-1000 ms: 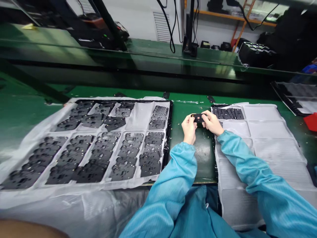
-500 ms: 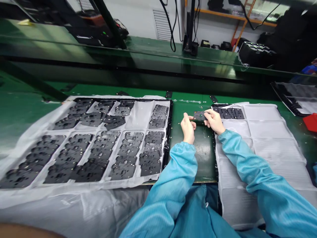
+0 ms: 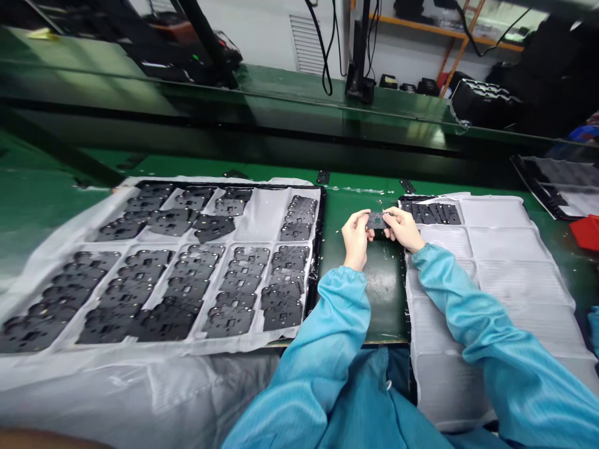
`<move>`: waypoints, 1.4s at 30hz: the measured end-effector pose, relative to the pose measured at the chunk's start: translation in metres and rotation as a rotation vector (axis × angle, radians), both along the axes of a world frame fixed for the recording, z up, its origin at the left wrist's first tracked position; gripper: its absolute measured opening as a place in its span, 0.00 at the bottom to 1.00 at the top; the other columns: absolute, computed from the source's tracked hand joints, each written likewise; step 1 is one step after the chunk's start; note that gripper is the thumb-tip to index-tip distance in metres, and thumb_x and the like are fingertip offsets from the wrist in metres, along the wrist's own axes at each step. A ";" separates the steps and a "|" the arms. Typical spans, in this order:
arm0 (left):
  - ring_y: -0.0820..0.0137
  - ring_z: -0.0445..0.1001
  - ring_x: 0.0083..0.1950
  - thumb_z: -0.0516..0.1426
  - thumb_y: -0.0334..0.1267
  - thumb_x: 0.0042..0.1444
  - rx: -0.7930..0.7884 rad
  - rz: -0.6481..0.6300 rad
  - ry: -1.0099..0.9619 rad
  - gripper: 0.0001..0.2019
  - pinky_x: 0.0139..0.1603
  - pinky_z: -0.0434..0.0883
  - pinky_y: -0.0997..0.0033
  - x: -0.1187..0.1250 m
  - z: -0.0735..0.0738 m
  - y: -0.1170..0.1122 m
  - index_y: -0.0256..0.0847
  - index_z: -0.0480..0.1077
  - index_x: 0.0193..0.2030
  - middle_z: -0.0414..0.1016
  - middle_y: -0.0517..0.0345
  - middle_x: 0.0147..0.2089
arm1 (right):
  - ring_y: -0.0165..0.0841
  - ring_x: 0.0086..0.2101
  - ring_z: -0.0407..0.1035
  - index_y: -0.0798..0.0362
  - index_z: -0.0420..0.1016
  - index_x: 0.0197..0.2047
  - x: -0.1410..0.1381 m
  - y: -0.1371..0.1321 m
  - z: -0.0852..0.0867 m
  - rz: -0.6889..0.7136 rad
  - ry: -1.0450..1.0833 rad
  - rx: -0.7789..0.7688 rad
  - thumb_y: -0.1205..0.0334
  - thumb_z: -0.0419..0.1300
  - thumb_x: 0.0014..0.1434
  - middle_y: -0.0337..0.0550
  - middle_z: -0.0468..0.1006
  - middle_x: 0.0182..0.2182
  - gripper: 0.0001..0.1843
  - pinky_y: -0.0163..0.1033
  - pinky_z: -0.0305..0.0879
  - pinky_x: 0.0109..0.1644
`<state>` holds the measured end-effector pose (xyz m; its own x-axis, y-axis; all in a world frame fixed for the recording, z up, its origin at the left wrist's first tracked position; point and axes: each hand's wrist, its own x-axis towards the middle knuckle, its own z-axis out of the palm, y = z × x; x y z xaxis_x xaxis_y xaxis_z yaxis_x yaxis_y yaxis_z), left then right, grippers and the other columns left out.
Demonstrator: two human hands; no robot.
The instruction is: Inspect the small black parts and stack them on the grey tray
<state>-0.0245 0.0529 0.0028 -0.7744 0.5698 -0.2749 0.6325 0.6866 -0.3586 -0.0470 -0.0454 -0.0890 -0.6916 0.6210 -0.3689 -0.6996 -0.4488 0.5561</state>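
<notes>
Both hands hold one small flat black plate (image 3: 377, 220) above the green table, between two trays. My left hand (image 3: 355, 238) pinches its left edge and my right hand (image 3: 402, 227) grips its right edge. Teal sleeves cover both arms. The left tray (image 3: 320, 249), lined with white plastic, holds several overlapping rows of the same black plates (image 3: 243, 284). The right tray (image 3: 496, 249) has a white sheet with a short row of plates (image 3: 433, 214) at its far left corner, just beyond my right hand.
A raised green conveyor ledge (image 3: 290, 106) runs across the back with black equipment and hanging cables (image 3: 327, 56). Another lined tray (image 3: 556, 181) and a red object (image 3: 587, 232) sit at the far right. White plastic sheeting (image 3: 116, 386) hangs over the near table edge.
The plate was turned between my hands and lifted slightly. My left hand let go for a moment and has pinched the plate's left edge again. The view drifted a little.
</notes>
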 end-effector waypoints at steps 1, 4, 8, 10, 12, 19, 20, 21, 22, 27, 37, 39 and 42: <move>0.81 0.62 0.18 0.58 0.39 0.52 0.003 0.021 -0.003 0.13 0.15 0.58 0.80 -0.001 0.000 0.000 0.35 0.73 0.42 0.70 0.59 0.28 | 0.23 0.13 0.57 0.57 0.68 0.41 0.000 0.000 0.000 0.001 0.003 -0.001 0.49 0.56 0.60 0.34 0.68 0.15 0.17 0.26 0.51 0.16; 0.82 0.61 0.17 0.58 0.37 0.49 0.003 0.027 0.004 0.13 0.15 0.57 0.80 -0.002 0.000 -0.001 0.35 0.74 0.41 0.71 0.58 0.29 | 0.23 0.13 0.57 0.57 0.68 0.41 0.001 0.000 0.000 -0.012 -0.005 0.010 0.50 0.55 0.60 0.34 0.68 0.15 0.17 0.26 0.52 0.16; 0.83 0.58 0.16 0.58 0.41 0.50 0.002 -0.011 0.036 0.12 0.13 0.53 0.81 -0.001 0.000 -0.001 0.35 0.75 0.38 0.70 0.58 0.29 | 0.23 0.13 0.58 0.57 0.69 0.40 0.002 0.000 -0.001 -0.005 -0.027 0.027 0.53 0.55 0.59 0.34 0.68 0.15 0.15 0.26 0.52 0.17; 0.83 0.56 0.16 0.58 0.40 0.50 0.007 -0.021 0.070 0.11 0.13 0.51 0.81 -0.001 0.000 -0.001 0.36 0.75 0.37 0.69 0.59 0.28 | 0.24 0.14 0.60 0.58 0.70 0.38 0.001 0.000 -0.001 0.002 -0.015 0.025 0.56 0.55 0.57 0.34 0.68 0.15 0.13 0.27 0.53 0.17; 0.83 0.55 0.17 0.57 0.39 0.49 0.015 -0.039 0.104 0.10 0.14 0.49 0.82 0.000 0.001 -0.001 0.36 0.75 0.35 0.68 0.60 0.28 | 0.25 0.15 0.62 0.58 0.71 0.37 -0.001 -0.001 0.000 -0.012 -0.005 0.019 0.58 0.55 0.55 0.33 0.67 0.14 0.11 0.27 0.55 0.18; 0.75 0.68 0.30 0.56 0.37 0.49 0.024 -0.129 0.124 0.09 0.21 0.60 0.82 -0.002 0.001 -0.002 0.36 0.76 0.33 0.73 0.56 0.34 | 0.23 0.15 0.60 0.58 0.74 0.37 -0.006 -0.003 0.001 -0.041 -0.022 -0.013 0.58 0.57 0.56 0.33 0.65 0.14 0.12 0.26 0.54 0.19; 0.75 0.68 0.31 0.56 0.37 0.49 0.028 -0.131 0.115 0.09 0.22 0.61 0.82 -0.002 0.001 -0.002 0.36 0.76 0.33 0.74 0.56 0.34 | 0.23 0.16 0.60 0.58 0.74 0.37 -0.006 -0.003 0.000 -0.034 -0.020 -0.029 0.57 0.57 0.56 0.33 0.65 0.15 0.13 0.27 0.54 0.19; 0.75 0.68 0.31 0.56 0.37 0.49 0.028 -0.128 0.099 0.09 0.23 0.62 0.82 -0.003 0.001 -0.002 0.36 0.76 0.33 0.74 0.56 0.34 | 0.23 0.16 0.61 0.58 0.74 0.37 -0.006 -0.003 0.000 -0.019 -0.015 -0.054 0.57 0.58 0.55 0.33 0.66 0.16 0.13 0.27 0.55 0.19; 0.75 0.68 0.31 0.56 0.38 0.50 0.019 -0.117 0.079 0.09 0.24 0.63 0.81 -0.003 0.001 -0.003 0.36 0.76 0.33 0.74 0.55 0.35 | 0.24 0.16 0.62 0.58 0.74 0.37 -0.006 -0.003 0.000 0.000 -0.007 -0.091 0.56 0.58 0.55 0.34 0.67 0.18 0.13 0.27 0.55 0.18; 0.74 0.69 0.33 0.58 0.39 0.49 -0.054 -0.057 0.018 0.12 0.26 0.64 0.81 -0.004 0.002 -0.006 0.36 0.77 0.37 0.76 0.52 0.40 | 0.22 0.16 0.62 0.56 0.74 0.36 -0.006 -0.004 0.003 0.052 0.020 -0.257 0.55 0.58 0.53 0.36 0.70 0.24 0.13 0.27 0.56 0.16; 0.74 0.71 0.34 0.59 0.44 0.53 -0.096 0.179 -0.150 0.18 0.28 0.67 0.79 0.013 -0.005 -0.008 0.37 0.73 0.47 0.76 0.48 0.47 | 0.20 0.16 0.60 0.53 0.70 0.36 0.022 -0.009 -0.067 0.045 -0.116 -0.544 0.50 0.66 0.51 0.34 0.68 0.27 0.17 0.27 0.54 0.16; 0.76 0.71 0.31 0.57 0.44 0.54 -0.130 0.211 -0.164 0.17 0.26 0.66 0.80 0.017 -0.006 -0.009 0.36 0.72 0.46 0.77 0.47 0.45 | 0.19 0.16 0.59 0.53 0.70 0.40 0.028 -0.022 -0.096 0.049 -0.250 -0.533 0.50 0.67 0.52 0.34 0.69 0.27 0.18 0.27 0.54 0.16; 0.77 0.69 0.27 0.56 0.41 0.53 -0.157 0.196 -0.108 0.13 0.22 0.63 0.81 0.018 -0.006 -0.010 0.34 0.73 0.40 0.78 0.48 0.39 | 0.20 0.16 0.59 0.53 0.71 0.43 0.029 -0.050 -0.114 0.124 -0.371 -0.297 0.50 0.68 0.51 0.35 0.71 0.28 0.21 0.28 0.55 0.17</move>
<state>-0.0062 0.0426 -0.0031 -0.8268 0.3561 -0.4354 0.5338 0.7409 -0.4077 -0.0176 -0.0958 -0.2030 -0.5421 0.3729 -0.7530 -0.8260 -0.4008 0.3962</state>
